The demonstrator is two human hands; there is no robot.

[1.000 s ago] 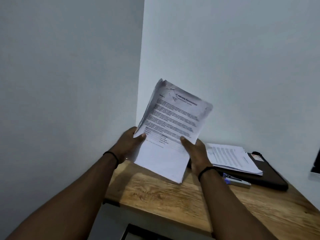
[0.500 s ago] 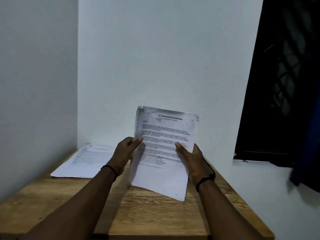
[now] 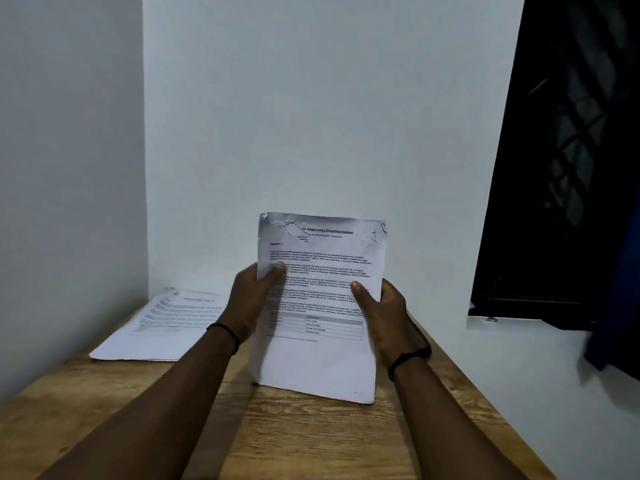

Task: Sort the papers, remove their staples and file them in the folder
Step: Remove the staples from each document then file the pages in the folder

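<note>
I hold a printed set of papers (image 3: 320,299) upright over the wooden table (image 3: 311,441), its top corners crumpled and torn. My left hand (image 3: 251,299) grips the left edge, thumb on the front of the page. On the right edge, my right hand (image 3: 382,311) grips it the same way. A second set of printed papers (image 3: 162,323) lies flat on the table at the far left, near the wall corner. The folder is hidden from view.
White walls close the table in at the back and left. A dark window (image 3: 568,161) with a grille stands at the right, above a white ledge (image 3: 540,375). A blue cloth (image 3: 620,306) hangs at the far right edge.
The view has swung left: the folder, stapler and right-hand pile have left the frame, and the left pile has come into view. The held papers have turned square to me and dropped slightly.
</note>
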